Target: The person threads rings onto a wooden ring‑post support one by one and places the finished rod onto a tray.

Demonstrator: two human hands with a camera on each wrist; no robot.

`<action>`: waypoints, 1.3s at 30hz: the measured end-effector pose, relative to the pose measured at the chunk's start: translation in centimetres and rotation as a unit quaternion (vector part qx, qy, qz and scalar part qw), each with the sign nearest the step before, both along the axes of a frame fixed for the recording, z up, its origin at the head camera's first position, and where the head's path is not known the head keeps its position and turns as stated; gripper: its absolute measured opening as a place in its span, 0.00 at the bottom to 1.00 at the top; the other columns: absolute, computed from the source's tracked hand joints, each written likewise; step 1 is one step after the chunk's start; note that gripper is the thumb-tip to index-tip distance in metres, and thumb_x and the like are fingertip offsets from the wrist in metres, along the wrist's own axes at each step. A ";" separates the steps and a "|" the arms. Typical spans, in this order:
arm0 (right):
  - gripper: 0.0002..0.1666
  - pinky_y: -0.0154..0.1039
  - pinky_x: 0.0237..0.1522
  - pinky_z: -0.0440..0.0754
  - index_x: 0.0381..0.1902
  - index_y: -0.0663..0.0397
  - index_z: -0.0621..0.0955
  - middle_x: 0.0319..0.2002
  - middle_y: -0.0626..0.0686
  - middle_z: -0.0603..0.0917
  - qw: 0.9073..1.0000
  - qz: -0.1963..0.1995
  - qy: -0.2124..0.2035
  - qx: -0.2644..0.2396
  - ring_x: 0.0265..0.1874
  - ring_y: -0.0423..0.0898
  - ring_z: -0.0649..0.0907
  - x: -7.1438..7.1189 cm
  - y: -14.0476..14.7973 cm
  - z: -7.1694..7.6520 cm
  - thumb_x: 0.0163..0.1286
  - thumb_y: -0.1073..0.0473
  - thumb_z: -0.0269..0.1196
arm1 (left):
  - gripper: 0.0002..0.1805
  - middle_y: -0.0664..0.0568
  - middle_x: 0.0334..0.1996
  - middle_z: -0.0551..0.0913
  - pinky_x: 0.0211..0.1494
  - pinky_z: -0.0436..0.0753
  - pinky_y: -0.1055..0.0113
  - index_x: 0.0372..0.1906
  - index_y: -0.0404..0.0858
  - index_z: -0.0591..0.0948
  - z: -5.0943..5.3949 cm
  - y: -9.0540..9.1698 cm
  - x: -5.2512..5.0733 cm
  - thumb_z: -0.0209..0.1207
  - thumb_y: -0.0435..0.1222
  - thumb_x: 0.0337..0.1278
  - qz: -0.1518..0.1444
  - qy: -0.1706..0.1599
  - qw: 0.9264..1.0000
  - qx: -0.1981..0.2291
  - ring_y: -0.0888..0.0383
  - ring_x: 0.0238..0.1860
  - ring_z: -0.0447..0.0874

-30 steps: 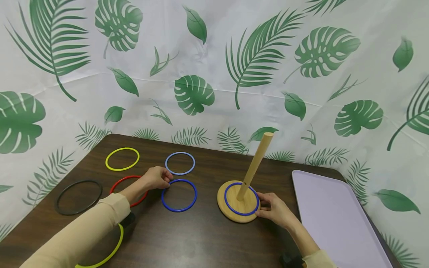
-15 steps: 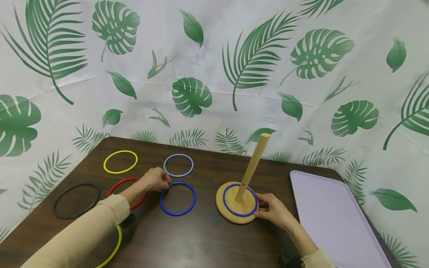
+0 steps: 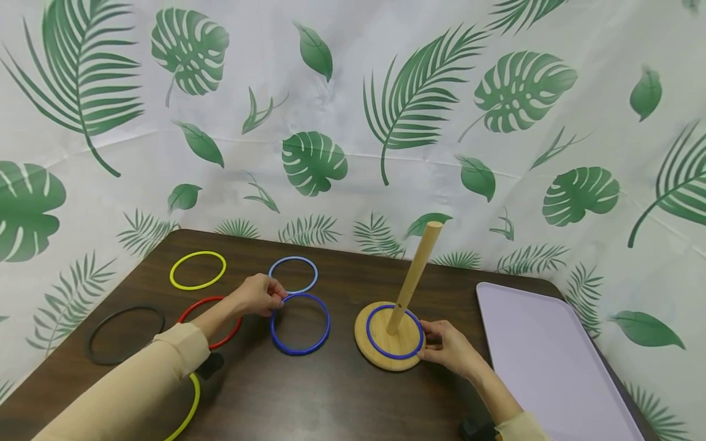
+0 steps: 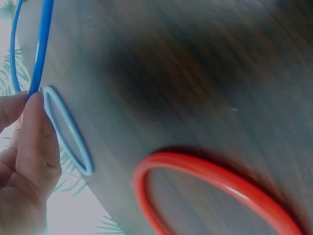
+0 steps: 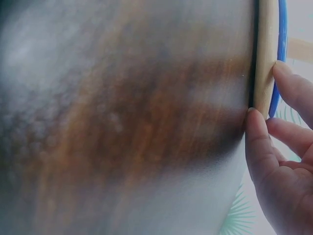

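Note:
In the head view my left hand [image 3: 260, 296] pinches the far left edge of a dark blue ring [image 3: 329, 324]. That blue ring [image 4: 41, 49] appears raised off the table and tilted in the left wrist view. Just behind it lies a light blue ring [image 3: 293, 258]. On the right, my right hand [image 3: 449, 348] grips the rim of a round wooden base [image 3: 361, 337], from which a wooden post [image 3: 415, 275] rises. Another blue ring [image 3: 399, 358] lies on this base around the post. Fingertips of the right hand [image 5: 283, 152] touch the base's edge [image 5: 265, 58] beside the ring.
Under and beside the left forearm lie a red ring [image 3: 206, 299], a black ring [image 3: 163, 318] and a near yellow ring [image 3: 193, 411], partly hidden. Another yellow ring [image 3: 198, 253] lies at the back left. A lilac tray [image 3: 535, 343] occupies the right side. Leaf-print cloth hangs behind.
The dark blue ring has come up off the table at the left hand and shifted slightly right. My right hand stays on the base. The head view has tilted up slightly.

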State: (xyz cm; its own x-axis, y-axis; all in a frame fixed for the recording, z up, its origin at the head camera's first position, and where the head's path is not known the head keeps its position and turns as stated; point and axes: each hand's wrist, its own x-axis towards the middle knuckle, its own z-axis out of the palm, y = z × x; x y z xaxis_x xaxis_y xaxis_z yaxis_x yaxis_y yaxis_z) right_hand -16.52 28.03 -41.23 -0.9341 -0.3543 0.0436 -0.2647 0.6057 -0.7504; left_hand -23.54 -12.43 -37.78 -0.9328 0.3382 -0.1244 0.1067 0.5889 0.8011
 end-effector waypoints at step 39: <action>0.37 0.38 0.43 0.84 0.58 0.81 0.68 0.47 0.69 0.70 1.000 -0.002 0.002 -0.005 0.46 0.61 0.79 0.1 0.0 -0.1 0.54 0.66 0.70 | 0.18 0.52 0.37 0.76 0.42 0.84 0.71 0.56 0.28 0.72 12.3 8.1 1.3 0.55 0.30 0.63 -0.048 -0.091 0.934 0.342 0.64 0.34 0.80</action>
State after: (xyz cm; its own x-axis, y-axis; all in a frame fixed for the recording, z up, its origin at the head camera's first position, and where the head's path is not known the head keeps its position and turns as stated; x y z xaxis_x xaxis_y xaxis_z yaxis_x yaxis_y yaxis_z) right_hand -16.47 28.06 -41.31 -0.9350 -0.3510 0.0503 -0.2655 0.5990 -0.7555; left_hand -22.28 -4.32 -25.44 -0.8784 0.4779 -0.0027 -0.0426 -0.0728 0.9964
